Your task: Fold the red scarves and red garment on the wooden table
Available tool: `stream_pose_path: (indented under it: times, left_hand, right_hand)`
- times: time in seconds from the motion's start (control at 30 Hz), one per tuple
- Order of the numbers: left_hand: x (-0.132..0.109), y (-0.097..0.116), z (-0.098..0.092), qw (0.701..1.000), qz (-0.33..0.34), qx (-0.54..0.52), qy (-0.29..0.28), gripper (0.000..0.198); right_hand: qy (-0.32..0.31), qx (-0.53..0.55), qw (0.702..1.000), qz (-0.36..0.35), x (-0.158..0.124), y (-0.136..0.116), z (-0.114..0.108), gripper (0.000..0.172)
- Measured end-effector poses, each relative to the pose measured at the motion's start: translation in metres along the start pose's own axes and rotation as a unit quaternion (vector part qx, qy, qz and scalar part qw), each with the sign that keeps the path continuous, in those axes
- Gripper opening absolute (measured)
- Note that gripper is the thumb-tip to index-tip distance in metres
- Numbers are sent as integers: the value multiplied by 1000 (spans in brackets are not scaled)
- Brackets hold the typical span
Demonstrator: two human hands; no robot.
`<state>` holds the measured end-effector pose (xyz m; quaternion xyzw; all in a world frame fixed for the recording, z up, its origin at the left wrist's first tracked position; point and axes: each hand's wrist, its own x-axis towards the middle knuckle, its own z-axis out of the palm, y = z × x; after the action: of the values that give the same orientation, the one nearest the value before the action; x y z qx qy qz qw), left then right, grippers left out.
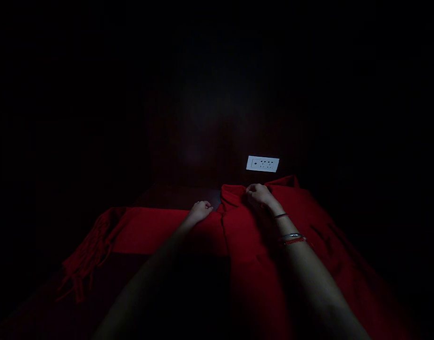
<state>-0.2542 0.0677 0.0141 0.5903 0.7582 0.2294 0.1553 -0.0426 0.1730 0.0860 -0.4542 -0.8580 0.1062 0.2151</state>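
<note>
A red fringed scarf or shawl [146,229] lies across a dark surface, its tassels [83,264] hanging at the left end. On the right, a wider spread of red cloth [309,217] overlaps it; I cannot tell whether both are one piece. My left hand [201,211] is closed at the back edge of the left strip, fingertips pinched at the cloth. Farther right, my right hand [259,194] pinches the red cloth near its raised, folded back edge [231,191]. Bracelets circle my right wrist.
A white socket plate [262,164] is set in the dark upright panel behind the cloth. Part of the dark tabletop [174,196] shows behind the left strip. Deep shadow hides the sides and the background.
</note>
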Motion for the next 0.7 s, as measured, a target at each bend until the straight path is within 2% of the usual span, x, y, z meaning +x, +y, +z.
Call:
stream_pose_path:
  times: [0.17, 0.27, 0.33, 0.4, 0.43, 0.6, 0.7]
  left_hand:
    - [33, 13, 19, 998, -50, -30, -3, 26]
    - [39, 11, 29, 997, -69, -46, -10, 23]
    - [42, 8, 34, 996, -75, -54, -18, 21]
    - [44, 5, 36, 995, -77, -60, -28, 19]
    - [45, 4, 37, 994, -79, -62, -32, 17]
    - [49, 4, 41, 994, -89, -55, -39, 13]
    - [49, 6, 42, 995, -82, -47, -26, 12]
  right_hand:
    - [-45, 35, 996, -67, 24, -8, 21, 7]
    - [-44, 47, 994, -90, 38, -18, 41, 13]
    - [-37, 49, 995, -73, 46, -24, 53, 14]
    - [-33, 53, 997, -38, 52, -27, 59, 7]
    - [-31, 58, 998, -21, 55, -27, 60, 3]
    - [-24, 98, 995, 20, 64, -16, 50, 18]
    - [-47, 124, 991, 20, 68, -10, 43, 18]
